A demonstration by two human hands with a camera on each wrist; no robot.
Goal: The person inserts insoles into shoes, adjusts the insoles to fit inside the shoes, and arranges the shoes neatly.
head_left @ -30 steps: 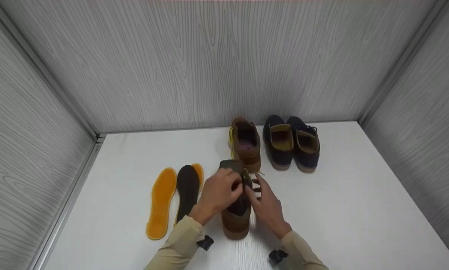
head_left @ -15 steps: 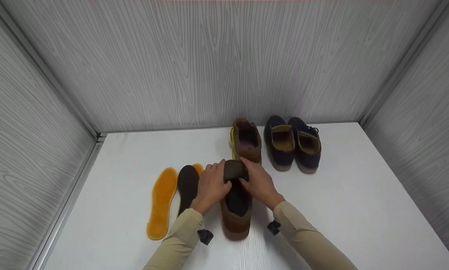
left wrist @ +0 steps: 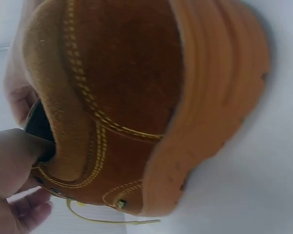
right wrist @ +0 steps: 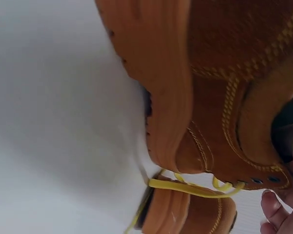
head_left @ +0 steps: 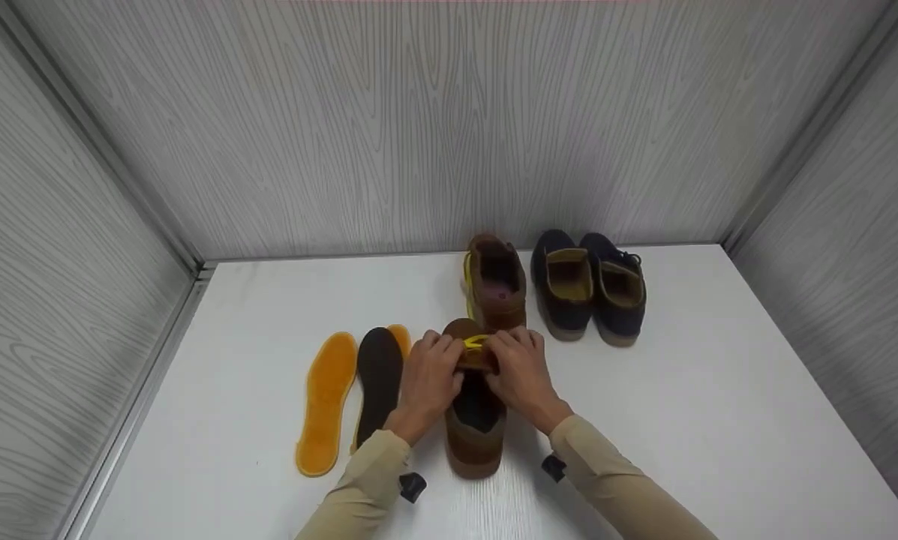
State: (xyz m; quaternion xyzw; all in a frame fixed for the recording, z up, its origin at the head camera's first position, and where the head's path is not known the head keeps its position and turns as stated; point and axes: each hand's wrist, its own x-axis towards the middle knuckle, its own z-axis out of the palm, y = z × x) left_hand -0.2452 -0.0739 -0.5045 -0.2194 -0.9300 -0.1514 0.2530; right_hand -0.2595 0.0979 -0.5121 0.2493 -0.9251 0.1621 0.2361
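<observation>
A brown leather shoe (head_left: 474, 454) with yellow stitching stands with its heel toward me. My left hand (head_left: 427, 381) grips the left lacing flap, its thumb hooked inside the opening in the left wrist view. On the opposite side, my right hand (head_left: 522, 375) grips the other flap. Between them shows the yellow lace (head_left: 475, 342), crossing the front of the shoe. In the right wrist view the right fingertips (right wrist: 272, 207) curl under the eyelet edge, and a yellow lace (right wrist: 185, 187) trails from the eyelets. The tongue is mostly hidden by the hands.
Behind stands the matching brown shoe (head_left: 497, 307), close to the toe of the held one. Two dark navy shoes (head_left: 566, 319) sit to its right. On the left lie an orange insole (head_left: 324, 405) and a black insole (head_left: 377, 375) over another orange one. Grey wood-grain panels surround the white table.
Both hands first worked at the tongue and right side, then took hold of the two sides with the tongue raised between them. Now the tongue is lowered and the yellow lace shows between the hands.
</observation>
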